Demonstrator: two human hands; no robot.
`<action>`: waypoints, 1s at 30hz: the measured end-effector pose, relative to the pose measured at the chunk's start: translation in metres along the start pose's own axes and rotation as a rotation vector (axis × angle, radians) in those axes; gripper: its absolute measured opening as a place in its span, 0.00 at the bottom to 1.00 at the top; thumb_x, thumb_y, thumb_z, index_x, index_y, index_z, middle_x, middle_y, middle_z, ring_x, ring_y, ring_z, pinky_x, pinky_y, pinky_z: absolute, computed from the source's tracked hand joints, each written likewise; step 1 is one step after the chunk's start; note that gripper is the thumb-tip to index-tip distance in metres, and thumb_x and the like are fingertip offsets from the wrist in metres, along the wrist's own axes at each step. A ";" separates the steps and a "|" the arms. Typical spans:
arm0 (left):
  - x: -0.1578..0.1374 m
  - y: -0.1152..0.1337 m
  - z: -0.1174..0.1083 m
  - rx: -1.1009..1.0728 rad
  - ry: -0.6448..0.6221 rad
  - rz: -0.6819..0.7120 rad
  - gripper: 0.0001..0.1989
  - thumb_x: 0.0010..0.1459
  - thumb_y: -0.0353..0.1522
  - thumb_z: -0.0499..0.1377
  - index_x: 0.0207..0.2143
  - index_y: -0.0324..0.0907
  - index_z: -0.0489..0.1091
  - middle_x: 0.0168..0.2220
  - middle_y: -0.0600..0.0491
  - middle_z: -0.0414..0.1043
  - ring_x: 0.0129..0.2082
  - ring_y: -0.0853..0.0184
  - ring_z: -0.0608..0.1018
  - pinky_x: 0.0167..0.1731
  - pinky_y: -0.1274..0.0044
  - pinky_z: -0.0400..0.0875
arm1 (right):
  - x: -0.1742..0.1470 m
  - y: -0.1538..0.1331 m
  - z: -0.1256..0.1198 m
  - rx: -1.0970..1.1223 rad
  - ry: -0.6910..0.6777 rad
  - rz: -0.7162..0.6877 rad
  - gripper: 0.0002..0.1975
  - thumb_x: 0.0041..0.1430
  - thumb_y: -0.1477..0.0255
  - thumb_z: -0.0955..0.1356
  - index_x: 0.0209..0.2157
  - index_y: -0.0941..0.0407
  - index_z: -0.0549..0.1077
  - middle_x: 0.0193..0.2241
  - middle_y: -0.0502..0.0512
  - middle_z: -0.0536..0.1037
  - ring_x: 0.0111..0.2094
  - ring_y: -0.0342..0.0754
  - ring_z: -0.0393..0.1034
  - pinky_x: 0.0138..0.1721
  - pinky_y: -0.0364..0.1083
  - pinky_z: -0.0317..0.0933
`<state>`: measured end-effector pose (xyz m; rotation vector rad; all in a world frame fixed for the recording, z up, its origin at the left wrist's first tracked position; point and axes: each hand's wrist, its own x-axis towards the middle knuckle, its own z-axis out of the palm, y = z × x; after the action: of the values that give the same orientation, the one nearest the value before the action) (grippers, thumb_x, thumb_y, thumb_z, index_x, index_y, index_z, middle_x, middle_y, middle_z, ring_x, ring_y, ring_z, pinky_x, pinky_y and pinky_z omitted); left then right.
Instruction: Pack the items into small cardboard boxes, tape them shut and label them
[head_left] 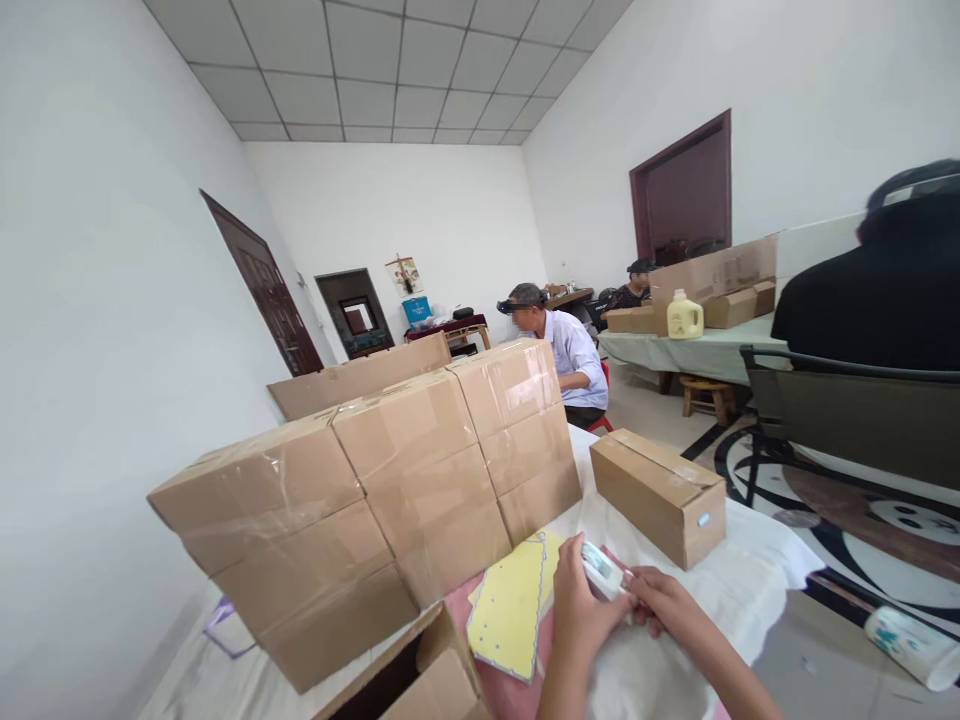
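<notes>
My left hand (577,605) is wrapped around a small white box (602,570) with a blue-green printed face, held above the table. At the near right end of this box, the fingers of my right hand (660,600) are pinched together, touching it. Something small and reddish shows just behind the box, too little to name. Yellow sheets (510,605) with a scalloped purple edge lie left of my left hand, on a pink cloth (510,695). A closed carton (645,500) with a small label stands beyond my hands on the right.
Stacked taped cartons (420,480) form a wall ahead on the left. An open carton (442,690) sits at the near edge. White cloth (742,590) covers the table. A co-worker (574,350) sits beyond; another person (877,280) is at right. A white cup-like container (911,645) lies on the floor.
</notes>
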<state>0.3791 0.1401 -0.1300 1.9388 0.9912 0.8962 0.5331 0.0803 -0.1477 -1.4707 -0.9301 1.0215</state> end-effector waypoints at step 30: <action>-0.003 -0.008 -0.003 -0.079 -0.016 0.060 0.40 0.51 0.36 0.68 0.65 0.51 0.58 0.67 0.48 0.58 0.67 0.57 0.63 0.66 0.67 0.58 | -0.015 -0.018 -0.006 0.126 -0.067 0.171 0.16 0.54 0.57 0.72 0.27 0.56 0.71 0.21 0.50 0.70 0.27 0.45 0.69 0.22 0.39 0.63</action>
<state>0.3724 0.1416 -0.1366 1.9148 0.8804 0.9384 0.5333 0.0671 -0.1275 -1.4358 -0.7819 1.2387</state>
